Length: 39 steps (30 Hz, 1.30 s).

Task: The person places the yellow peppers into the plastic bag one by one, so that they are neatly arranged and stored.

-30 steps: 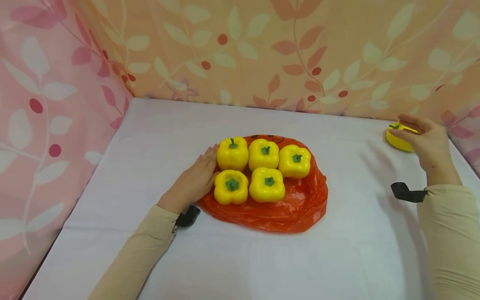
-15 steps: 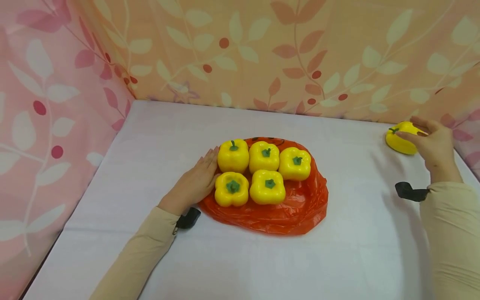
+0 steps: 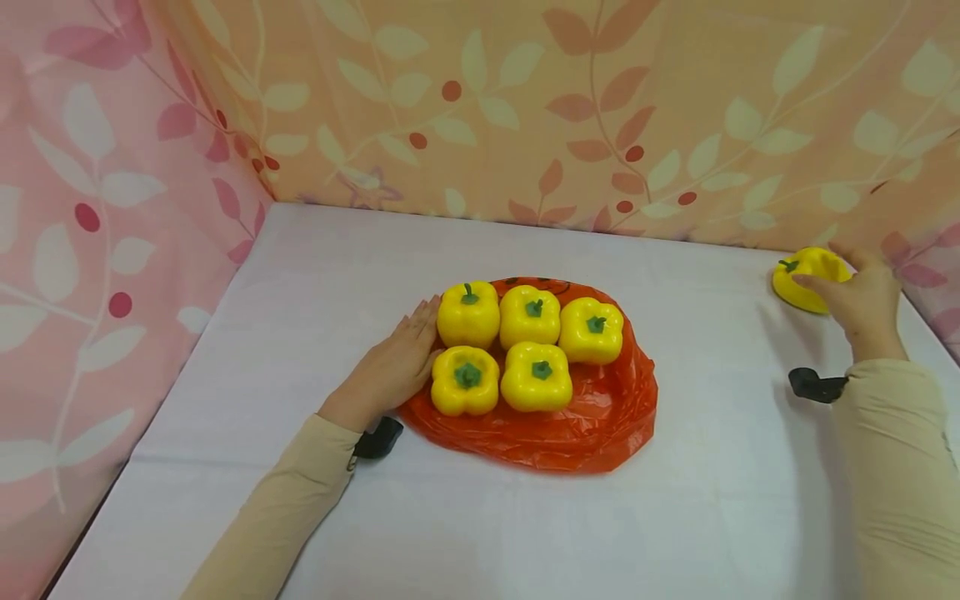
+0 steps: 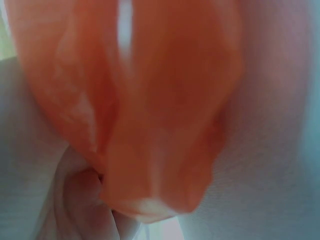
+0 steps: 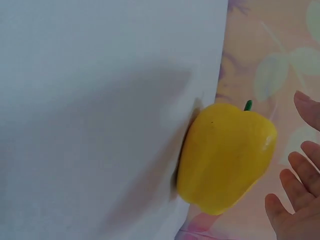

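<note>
At the far right of the table, a yellow bell pepper (image 3: 804,282) with a green stem lies on its side. My right hand (image 3: 868,296) is just right of it, with thumb and fingers spread. In the right wrist view, a gap shows between the fingers (image 5: 300,180) and the pepper (image 5: 225,157). Several more yellow bell peppers (image 3: 536,377) are grouped on a crumpled red plastic bag (image 3: 577,442). My left hand (image 3: 393,362), fingers straight, lies along the bag's left edge beside these peppers. Red plastic (image 4: 165,125) hides most of the left wrist view.
A white cloth covers the table (image 3: 637,533). Behind it hangs a peach leaf-patterned curtain (image 3: 510,100), with a pink one (image 3: 82,275) along the left side. Black wrist straps (image 3: 813,386) show below the hands.
My right hand has shifted slightly right, and more of the lone pepper shows. That pepper stays in place on the table. The left hand keeps its place beside the bag; the head view tilts slightly.
</note>
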Available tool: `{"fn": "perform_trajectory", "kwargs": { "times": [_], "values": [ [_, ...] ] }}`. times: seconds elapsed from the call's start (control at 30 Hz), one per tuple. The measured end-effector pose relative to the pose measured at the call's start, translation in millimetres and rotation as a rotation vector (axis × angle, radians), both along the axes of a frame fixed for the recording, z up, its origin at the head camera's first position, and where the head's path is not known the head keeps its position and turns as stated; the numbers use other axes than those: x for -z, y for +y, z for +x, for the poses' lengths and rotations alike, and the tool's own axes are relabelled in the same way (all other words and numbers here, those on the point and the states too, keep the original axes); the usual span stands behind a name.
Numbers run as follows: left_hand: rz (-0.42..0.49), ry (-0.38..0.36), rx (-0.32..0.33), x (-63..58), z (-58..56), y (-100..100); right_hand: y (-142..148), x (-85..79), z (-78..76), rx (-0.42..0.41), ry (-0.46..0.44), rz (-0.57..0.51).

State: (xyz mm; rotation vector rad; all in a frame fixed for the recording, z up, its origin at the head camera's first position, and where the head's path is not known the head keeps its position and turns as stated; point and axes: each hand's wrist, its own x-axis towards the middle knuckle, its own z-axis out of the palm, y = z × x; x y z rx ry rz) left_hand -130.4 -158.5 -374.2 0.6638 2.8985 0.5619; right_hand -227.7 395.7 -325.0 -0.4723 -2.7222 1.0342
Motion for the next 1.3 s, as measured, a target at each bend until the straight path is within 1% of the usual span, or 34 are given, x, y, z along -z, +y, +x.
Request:
{"fn": "perform_trajectory", "kwargs": {
  "times": [0.1, 0.3, 0.4, 0.5, 0.6, 0.73, 0.97, 1.0, 1.07, 1.23, 1.3],
  "values": [
    [-0.001, -0.002, -0.002, -0.6, 0.3, 0, 1, 1.3, -2.3, 0.015, -0.016, 0.009],
    [0.001, -0.007, -0.012, -1.2, 0.4, 1, 3, 6.0, -4.8, -0.002, -0.072, 0.056],
    [-0.001, -0.012, -0.018, -0.8, 0.2, 1, 4, 8.6, -6.7, -0.002, -0.051, 0.058],
    [-0.005, -0.017, -0.023, -0.7, 0.2, 1, 5, 8.9, -9.6, 0.0, -0.007, 0.077],
    [-0.008, -0.02, -0.025, -0.5, 0.2, 1, 7, 8.5, -12.1, -0.024, 0.027, 0.121],
    [-0.01, -0.019, -0.027, -0.6, 0.1, 1, 7, 7.6, -12.7, -0.058, 0.034, 0.171],
    [-0.02, -0.01, -0.013, 0.3, -0.8, 3, 13, 9.3, -8.2, -0.079, 0.001, 0.224],
    [-0.021, -0.01, -0.012, 0.4, -0.9, 4, 14, 9.9, -7.6, -0.082, -0.003, 0.221],
    [-0.02, -0.009, -0.011, 0.4, -1.1, 4, 16, 11.5, -6.6, -0.08, -0.018, 0.182],
    [-0.016, -0.003, -0.014, -0.3, -0.8, 3, 14, 14.1, -6.8, -0.074, -0.015, 0.12],
    [-0.019, 0.003, -0.015, -0.6, -0.5, 2, 13, 14.5, -6.9, -0.076, -0.005, 0.117]
  ]
}}
